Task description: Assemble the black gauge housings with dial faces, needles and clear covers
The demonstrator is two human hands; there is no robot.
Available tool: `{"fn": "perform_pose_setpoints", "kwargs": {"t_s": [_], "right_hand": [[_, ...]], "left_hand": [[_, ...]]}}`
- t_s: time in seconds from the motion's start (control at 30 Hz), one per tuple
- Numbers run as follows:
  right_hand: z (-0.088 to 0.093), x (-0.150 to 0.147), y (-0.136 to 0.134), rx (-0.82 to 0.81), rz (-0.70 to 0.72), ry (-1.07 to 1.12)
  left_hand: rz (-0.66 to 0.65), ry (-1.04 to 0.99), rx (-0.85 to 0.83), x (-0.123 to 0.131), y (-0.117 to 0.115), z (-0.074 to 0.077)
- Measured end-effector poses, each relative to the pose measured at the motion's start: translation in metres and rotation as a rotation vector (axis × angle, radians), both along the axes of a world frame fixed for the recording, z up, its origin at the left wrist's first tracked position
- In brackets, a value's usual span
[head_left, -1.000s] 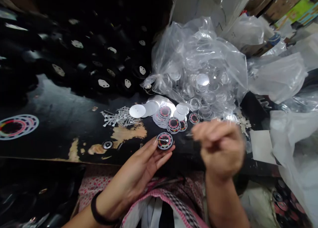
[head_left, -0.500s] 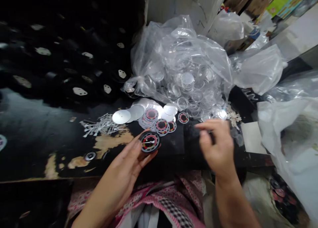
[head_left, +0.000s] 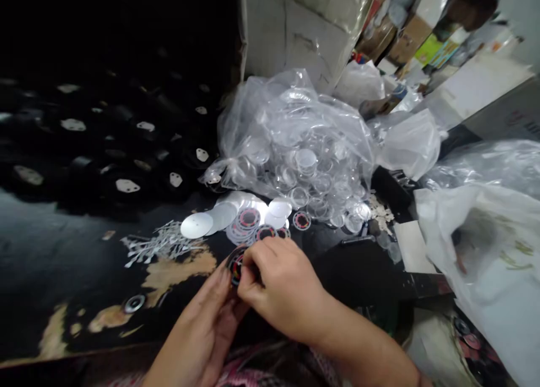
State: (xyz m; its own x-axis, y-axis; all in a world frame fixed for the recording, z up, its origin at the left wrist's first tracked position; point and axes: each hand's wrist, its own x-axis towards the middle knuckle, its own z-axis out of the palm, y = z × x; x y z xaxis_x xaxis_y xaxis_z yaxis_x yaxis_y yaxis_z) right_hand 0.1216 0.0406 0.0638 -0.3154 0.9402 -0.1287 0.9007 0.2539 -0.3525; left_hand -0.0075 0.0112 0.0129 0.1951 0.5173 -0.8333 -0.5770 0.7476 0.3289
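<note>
My left hand [head_left: 206, 319] is wrapped round a small round dial gauge [head_left: 234, 266] with a black rim and a red, black and grey face. My right hand [head_left: 282, 286] is over the gauge's right side, its thumb and fingers pinched at the face. Whatever the pinch holds, if anything, is hidden. Just beyond the hands lie printed dial discs [head_left: 248, 219] and plain silvery discs [head_left: 197, 225], partly overlapping. To the left is a heap of thin white pointers [head_left: 160, 242].
A clear plastic bag [head_left: 291, 117] full of transparent round covers stands behind the discs. Black housings [head_left: 126, 185] with pale plates fill the back left. A metal ring [head_left: 134, 304] lies front left. A dark pen-like tool [head_left: 358, 240] and white bag [head_left: 498, 263] are at right.
My right hand has come left from over the bare table onto the gauge and closed into a pinch. The left hand still holds the gauge. The view has shifted slightly.
</note>
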Motion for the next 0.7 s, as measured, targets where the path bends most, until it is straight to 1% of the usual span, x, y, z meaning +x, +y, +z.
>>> {"fn": "perform_pose_setpoints", "kwargs": {"t_s": [0.07, 0.13, 0.17, 0.2, 0.23, 0.27, 0.3, 0.33, 0.4, 0.47, 0.6, 0.7], "right_hand": [[0.004, 0.001, 0.003, -0.117, -0.091, 0.071], [0.005, 0.011, 0.011, -0.239, -0.101, 0.202], [0.004, 0.019, 0.018, -0.256, -0.117, 0.259], [0.002, 0.029, 0.025, -0.227, -0.163, 0.276], [-0.001, 0.039, 0.034, -0.166, -0.233, 0.246], [-0.005, 0.05, 0.043, -0.075, -0.339, 0.145], [-0.01, 0.059, 0.052, -0.01, -0.418, -0.002], [-0.014, 0.067, 0.059, 0.017, -0.451, -0.147], [-0.022, 0.077, 0.068, -0.002, -0.417, -0.34], [-0.026, 0.08, 0.069, -0.031, -0.356, -0.39], [-0.027, 0.082, 0.061, -0.019, -0.328, -0.333], [-0.026, 0.091, 0.06, -0.03, -0.33, -0.249]], "left_hand": [[-0.022, 0.01, 0.031, 0.0, 0.001, -0.004], [-0.083, 0.023, 0.079, -0.002, 0.002, -0.006], [-0.096, 0.025, 0.103, -0.003, 0.003, -0.006], [-0.095, 0.017, 0.125, -0.005, 0.004, -0.005], [-0.08, 0.002, 0.144, -0.006, 0.004, -0.004], [-0.058, -0.013, 0.159, -0.006, 0.005, -0.002], [-0.045, -0.029, 0.167, -0.006, 0.005, 0.001], [-0.049, -0.043, 0.169, -0.006, 0.005, 0.002], [-0.074, -0.058, 0.162, -0.006, 0.005, 0.003], [-0.079, -0.069, 0.157, -0.005, 0.005, 0.002], [-0.069, -0.118, 0.14, -0.005, 0.005, -0.002], [-0.07, -0.145, 0.121, -0.005, 0.004, -0.003]]}}
